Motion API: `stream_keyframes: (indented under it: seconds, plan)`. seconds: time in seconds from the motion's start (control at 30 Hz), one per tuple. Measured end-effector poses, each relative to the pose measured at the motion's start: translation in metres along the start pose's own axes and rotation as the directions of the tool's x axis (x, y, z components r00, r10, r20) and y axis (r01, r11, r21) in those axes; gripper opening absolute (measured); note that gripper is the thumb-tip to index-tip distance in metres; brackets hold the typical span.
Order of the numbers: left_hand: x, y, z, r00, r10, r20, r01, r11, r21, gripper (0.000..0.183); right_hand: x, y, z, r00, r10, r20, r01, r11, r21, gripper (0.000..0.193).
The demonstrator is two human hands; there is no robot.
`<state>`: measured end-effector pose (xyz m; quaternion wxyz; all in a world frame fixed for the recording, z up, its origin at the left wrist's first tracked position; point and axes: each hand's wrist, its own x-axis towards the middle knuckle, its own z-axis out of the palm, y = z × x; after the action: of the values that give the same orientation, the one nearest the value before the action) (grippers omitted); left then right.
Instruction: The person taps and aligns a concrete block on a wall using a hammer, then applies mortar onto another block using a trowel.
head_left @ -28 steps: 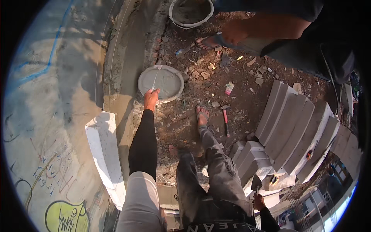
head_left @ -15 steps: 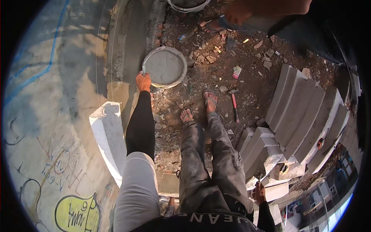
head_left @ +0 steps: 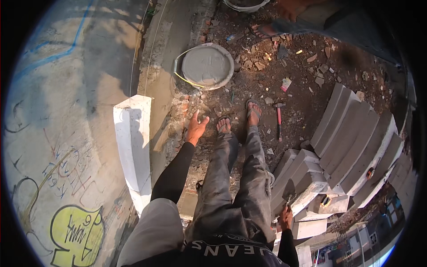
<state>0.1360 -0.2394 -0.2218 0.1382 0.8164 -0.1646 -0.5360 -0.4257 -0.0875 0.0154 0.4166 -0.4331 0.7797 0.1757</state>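
Observation:
My left hand [head_left: 196,128] is in the air above the rubble beside my feet, its fingers spread and nothing in them. Beyond it stands a bucket [head_left: 227,52] filled with smooth grey mortar [head_left: 207,66], its yellow handle [head_left: 188,80] lying over against the left side. At the lower right, my right hand [head_left: 286,218] is closed round a trowel [head_left: 289,192], whose blade points away from me near the stacked blocks. A long white block [head_left: 133,142] lies to the left of my left arm, on the wall's edge.
Several grey lightweight blocks [head_left: 351,142] are stacked on the right, with a tape measure [head_left: 326,201] on them. A red-handled hammer [head_left: 279,120] lies on the rubble past my feet. Taut strings [head_left: 153,44] run along the wall. Another person's foot [head_left: 265,30] and a second bucket [head_left: 247,6] are at the top.
My left hand has let go of the bucket at its rim and drawn back toward me, opening. The bucket's handle now hangs at its left. My view has shifted a little.

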Motion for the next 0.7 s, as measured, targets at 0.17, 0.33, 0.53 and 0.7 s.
stream_keyframes:
  seconds: [0.17,0.33,0.53,0.7]
  plan:
    - [-0.167,-0.087,0.016,0.991,-0.128,0.036,0.130,0.991,-0.034,0.081,0.129,-0.189,-0.015,0.852,-0.520,-0.057,0.481,0.822,-0.306,0.037]
    - [-0.255,-0.081,0.077,0.980,-0.134,-0.148,0.135,0.991,-0.008,0.079,0.244,-0.427,0.058,0.564,-0.820,0.097,0.760,0.470,-0.450,0.045]
    - [-0.264,-0.055,0.133,0.952,-0.079,-0.297,0.111,0.990,0.092,0.076,0.345,-0.610,0.169,0.468,-0.848,0.248,0.738,0.221,-0.637,0.042]
    - [-0.258,-0.050,0.166,0.937,-0.177,-0.302,0.196,0.980,0.035,0.074,0.373,-0.654,0.203,0.393,-0.884,0.252,0.727,0.131,-0.674,0.038]
